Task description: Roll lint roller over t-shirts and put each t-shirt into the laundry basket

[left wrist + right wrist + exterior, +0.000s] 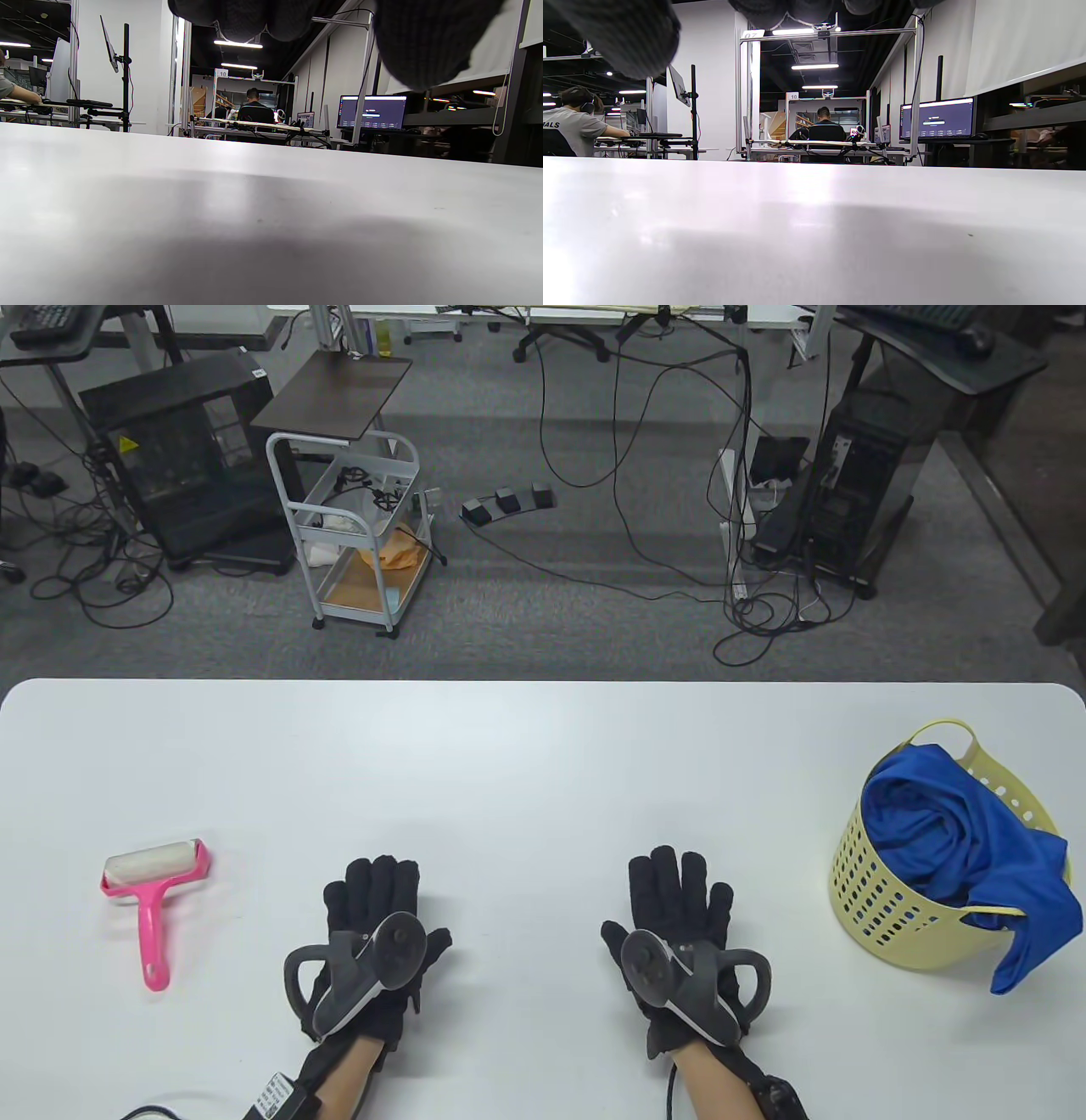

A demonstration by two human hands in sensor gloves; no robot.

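The left hand [371, 937] lies flat on the table [526, 763], palm down, fingers straight. The right hand [679, 937] lies the same way. Both hold nothing.

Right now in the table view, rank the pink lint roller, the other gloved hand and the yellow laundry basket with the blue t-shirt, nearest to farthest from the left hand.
1. Pink lint roller, to the left of the left hand.
2. Right hand, to its right.
3. Yellow perforated plastic laundry basket holding the blue t-shirt, at the table's far right.
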